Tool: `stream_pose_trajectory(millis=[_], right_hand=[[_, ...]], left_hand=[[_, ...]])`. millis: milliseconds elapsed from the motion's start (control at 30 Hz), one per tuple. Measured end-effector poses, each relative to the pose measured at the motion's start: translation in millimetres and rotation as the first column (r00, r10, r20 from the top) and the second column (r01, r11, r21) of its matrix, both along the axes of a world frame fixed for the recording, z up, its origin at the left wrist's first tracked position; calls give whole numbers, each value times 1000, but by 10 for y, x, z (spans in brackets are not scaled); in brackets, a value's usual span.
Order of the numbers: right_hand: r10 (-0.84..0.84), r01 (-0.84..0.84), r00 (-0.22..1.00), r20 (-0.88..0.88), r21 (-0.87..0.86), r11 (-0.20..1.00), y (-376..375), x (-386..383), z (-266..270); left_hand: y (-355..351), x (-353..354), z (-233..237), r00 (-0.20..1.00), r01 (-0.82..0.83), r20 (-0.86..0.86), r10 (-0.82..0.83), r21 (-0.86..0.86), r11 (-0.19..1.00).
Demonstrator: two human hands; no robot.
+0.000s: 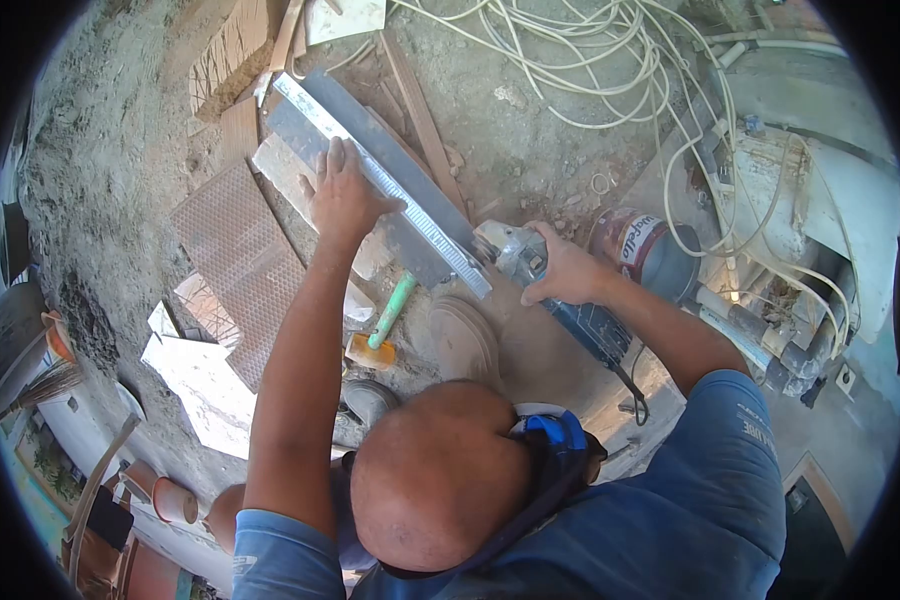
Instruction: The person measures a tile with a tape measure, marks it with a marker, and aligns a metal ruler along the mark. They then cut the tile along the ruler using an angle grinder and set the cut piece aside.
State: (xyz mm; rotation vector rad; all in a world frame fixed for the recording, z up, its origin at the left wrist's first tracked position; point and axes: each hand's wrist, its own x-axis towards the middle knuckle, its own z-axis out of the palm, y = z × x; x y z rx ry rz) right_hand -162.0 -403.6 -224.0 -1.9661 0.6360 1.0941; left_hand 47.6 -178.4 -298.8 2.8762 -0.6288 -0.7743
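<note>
My left hand (342, 200) lies with its fingers spread on a silver metal ruler or straightedge (410, 205) and presses it against a dark grey slab (320, 120). The slab rests at a slant on a pale block (285, 170). My right hand (568, 268) is wrapped round the front of a blue angle grinder (590, 330), whose metal head (515, 248) is at the slab's lower right end. The grinder's disc is hard to make out.
A green-handled mallet (395, 308) lies near my feet. Right of the grinder stands a labelled bucket (650, 250). Coiled pale cable (580, 75) covers the upper right ground. Patterned tile pieces (240, 240) and white scraps (205, 390) lie at the left; wood strips (420, 115) lie behind the slab.
</note>
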Motion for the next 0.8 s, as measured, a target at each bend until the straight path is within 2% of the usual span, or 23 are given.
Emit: stream_pose_trajectory(millis=[67, 133, 167, 200, 267, 300, 333, 367, 433, 500, 533, 600, 633, 700, 800], right_hand=[[11, -11, 1000, -20, 2, 1000, -33, -57, 87], [-4, 7, 986, -165, 19, 1000, -64, -111, 208], [-1, 4, 988, -155, 15, 1000, -91, -180, 233], [-68, 70, 994, -85, 19, 997, -114, -268, 269], [-136, 137, 990, -19, 29, 990, -187, -379, 304], [-272, 271, 962, 22, 34, 962, -189, -399, 400], [-399, 396, 915, 64, 45, 917, -191, -432, 459], [-394, 392, 916, 68, 49, 919, -214, -494, 442], [-488, 473, 852, 192, 119, 873, -251, -561, 420], [-514, 494, 836, 195, 144, 858, -255, -575, 499], [-542, 517, 819, 189, 168, 839, -237, -588, 545], [-551, 522, 808, 209, 181, 834, -213, -647, 540], [-564, 532, 795, 222, 190, 825, -197, -688, 528], [-537, 507, 810, 234, 179, 843, -174, -768, 409], [-516, 484, 831, 207, 186, 855, -59, -727, 389]], left_hand=[[0, 2, -1, 1000, -4, -1, 4, -5, 1000], [-6, -15, 20, 1000, -3, -7, 3, -10, 1000], [-7, -6, 27, 1000, -4, -14, 3, -9, 1000], [6, -10, -8, 1000, -6, -6, 6, -11, 1000], [36, -60, -102, 997, -76, -32, 72, -137, 988], [4, -147, -105, 997, -72, -37, 68, -131, 989], [-84, -273, -87, 971, -238, -31, 237, -182, 954], [-174, -356, -54, 915, -397, -26, 403, -239, 886], [-210, -432, -142, 912, -386, 33, 409, -269, 883], [-181, -428, -231, 865, -492, -79, 496, -330, 806], [-86, -438, -236, 863, -496, -80, 499, -326, 805], [182, -349, -210, 888, -421, -18, 460, -436, 795], [338, -334, -260, 885, -425, -13, 466, -435, 794], [667, -339, -361, 883, -371, 116, 454, -418, 829], [1062, -419, -350, 864, -426, 99, 494, -379, 822]])
